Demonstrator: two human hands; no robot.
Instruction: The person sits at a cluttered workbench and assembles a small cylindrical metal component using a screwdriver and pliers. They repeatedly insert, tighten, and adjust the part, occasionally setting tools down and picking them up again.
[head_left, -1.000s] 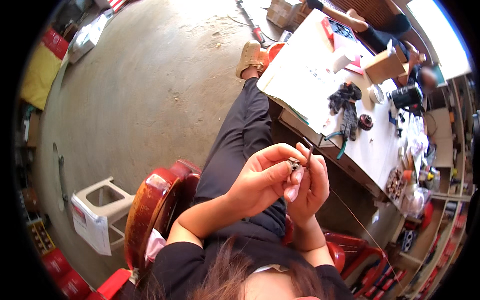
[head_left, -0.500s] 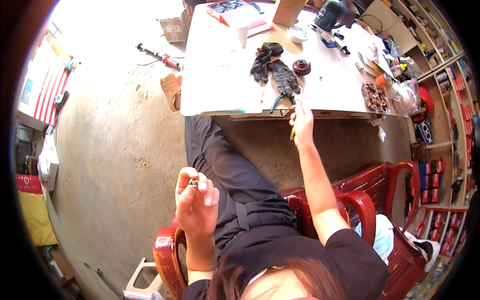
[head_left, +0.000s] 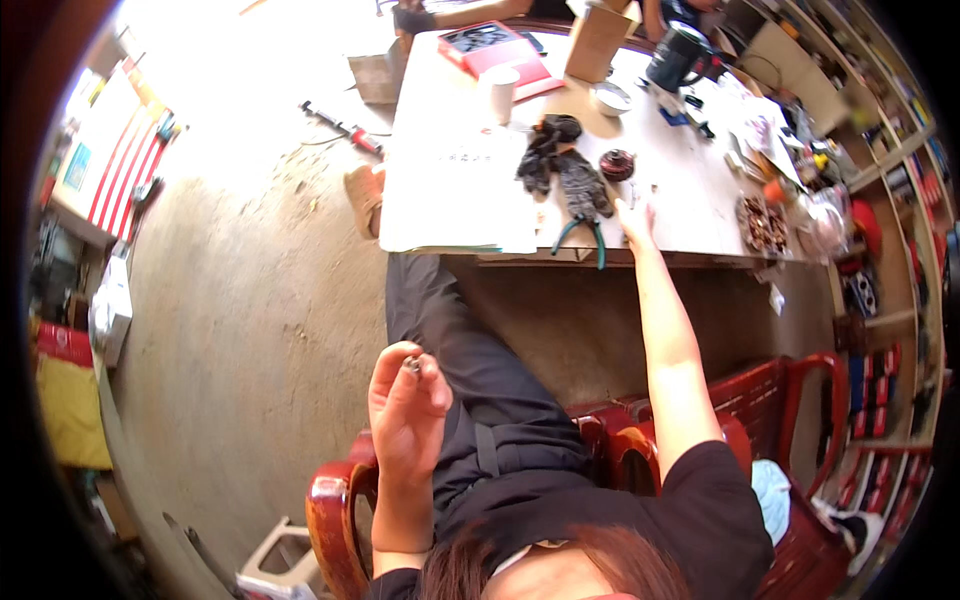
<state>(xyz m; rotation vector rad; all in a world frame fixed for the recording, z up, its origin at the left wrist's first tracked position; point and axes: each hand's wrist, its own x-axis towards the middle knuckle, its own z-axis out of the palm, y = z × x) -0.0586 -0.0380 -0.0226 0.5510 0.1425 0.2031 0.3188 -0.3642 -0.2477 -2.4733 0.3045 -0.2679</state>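
Note:
My left hand (head_left: 406, 395) is raised over my lap, thumb and fingertips pinched around a small metal part (head_left: 413, 365); its exact kind is too small to make out. My right hand (head_left: 635, 220) reaches out over the table's near edge, fingers stretched and apart, washed out by bright light. No tool shows in it. Just left of it lie pliers with teal handles (head_left: 598, 243), handles toward me, against a grey-black work glove (head_left: 583, 185). A second dark glove (head_left: 541, 160) lies farther left. Beyond my right hand sits a round dark-red ridged part (head_left: 617, 165).
On the white table (head_left: 450, 190) stand a white cup (head_left: 499, 95), a round tin (head_left: 610, 98), a dark mug (head_left: 677, 58) and a box of copper-coloured pieces (head_left: 762, 224). Red wooden chair arms (head_left: 340, 500) flank me. Shelves line the right. Another person's arm (head_left: 485, 13) shows at the far edge.
My right hand has moved farther onto the table, beside the glove; the slim tool with a brownish handle no longer shows in it. My left hand keeps its pinch. The view has shifted slightly.

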